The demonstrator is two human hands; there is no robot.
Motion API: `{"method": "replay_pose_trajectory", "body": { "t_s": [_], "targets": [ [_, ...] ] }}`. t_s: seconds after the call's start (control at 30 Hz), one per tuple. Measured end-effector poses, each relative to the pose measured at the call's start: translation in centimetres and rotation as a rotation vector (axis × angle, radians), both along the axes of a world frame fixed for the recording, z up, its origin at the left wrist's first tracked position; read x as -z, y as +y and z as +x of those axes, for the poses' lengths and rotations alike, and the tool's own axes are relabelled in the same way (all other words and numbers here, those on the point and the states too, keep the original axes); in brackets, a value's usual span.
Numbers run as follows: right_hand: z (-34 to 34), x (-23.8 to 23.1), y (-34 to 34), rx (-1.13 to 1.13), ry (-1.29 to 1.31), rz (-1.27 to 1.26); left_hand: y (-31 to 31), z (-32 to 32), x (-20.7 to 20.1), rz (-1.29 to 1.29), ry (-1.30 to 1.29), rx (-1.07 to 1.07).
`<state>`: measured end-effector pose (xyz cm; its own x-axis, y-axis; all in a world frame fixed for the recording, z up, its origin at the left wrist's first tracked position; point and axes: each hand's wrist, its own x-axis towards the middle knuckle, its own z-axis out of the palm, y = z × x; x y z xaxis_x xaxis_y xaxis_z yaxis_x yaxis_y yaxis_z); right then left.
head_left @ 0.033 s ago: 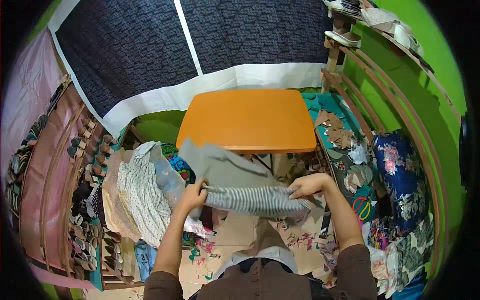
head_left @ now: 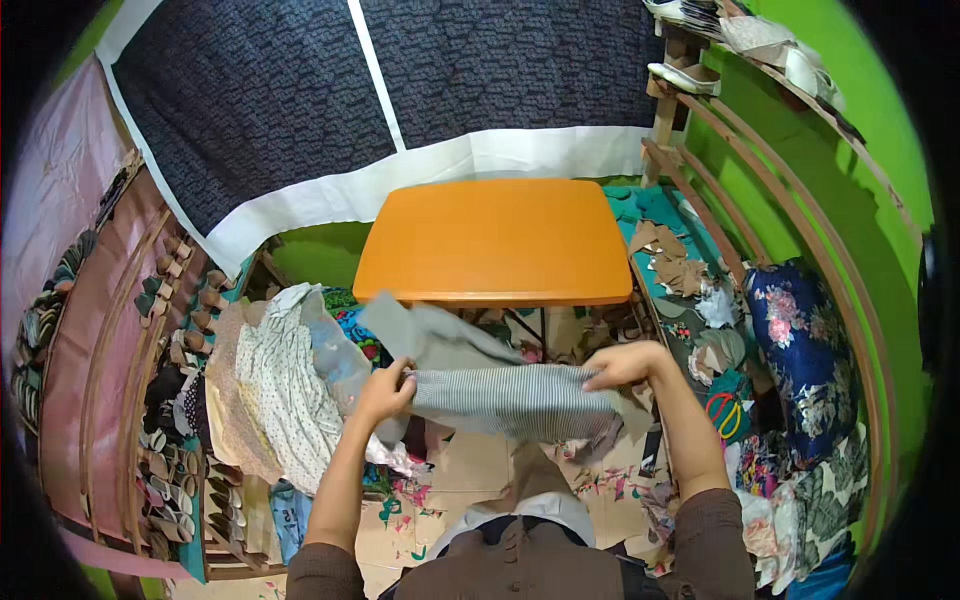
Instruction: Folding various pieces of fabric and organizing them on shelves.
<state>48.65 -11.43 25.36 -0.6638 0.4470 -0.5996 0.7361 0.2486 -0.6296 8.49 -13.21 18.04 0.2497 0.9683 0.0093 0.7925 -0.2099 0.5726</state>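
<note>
A piece of striped fabric point(head_left: 505, 395), grey and white with a plain grey part, is stretched between my two hands in front of the table. At its left upper corner my left hand point(head_left: 386, 388) is closed, thumb and fingers pinching the edge. My right hand point(head_left: 622, 366) pinches the opposite upper corner. Beyond the striped part, the plain grey part point(head_left: 425, 335) flares out toward the table, blurred by motion. Below my right hand the lower corner of the fabric hangs loose and crumpled.
An orange table point(head_left: 495, 240) stands ahead. On the left are draped dotted cloth point(head_left: 285, 390) and racks of shoes point(head_left: 170, 490). To the right, a bench holds fabric scraps point(head_left: 670, 260), scissors with red and yellow handles point(head_left: 724, 413) and a blue floral bundle point(head_left: 800, 350). Scraps litter the tiled floor point(head_left: 460, 490).
The plain grey part has sunk away from the table edge and folded over. The striped part hangs a little lower and shows more of itself. Both hands have kept their grip, barely moving.
</note>
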Motion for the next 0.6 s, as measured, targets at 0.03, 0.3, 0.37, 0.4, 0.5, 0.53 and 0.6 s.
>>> {"method": "replay_pose_trajectory", "body": {
  "t_s": [0.03,0.3,0.37,0.4,0.5,0.53,0.6],
  "targets": [
    [0.6,0.4,0.0,0.136,0.206,0.034,-0.1,-0.5,-0.3,0.030,-0.011,0.037],
    [1.0,-1.8,6.1,0.468,0.201,0.587,5.6,-0.3,-2.0,0.331,0.212,0.170],
    [1.5,-1.9,7.4,0.509,0.177,0.699,7.3,-1.2,-2.3,0.299,0.239,0.096],
    [2.2,-1.6,8.1,0.511,0.174,0.698,7.8,-1.2,-2.6,0.297,0.214,0.034],
    [3.2,-2.2,10.2,0.504,0.071,0.886,10.2,-2.0,-3.3,0.334,0.155,-0.014],
    [3.5,-2.2,11.4,0.503,0.070,0.884,11.1,-2.3,-3.7,0.261,0.172,-0.032],
    [4.7,-1.9,13.8,0.498,0.054,0.920,13.3,-2.5,-4.2,0.185,0.195,-0.051]
  ]
}}
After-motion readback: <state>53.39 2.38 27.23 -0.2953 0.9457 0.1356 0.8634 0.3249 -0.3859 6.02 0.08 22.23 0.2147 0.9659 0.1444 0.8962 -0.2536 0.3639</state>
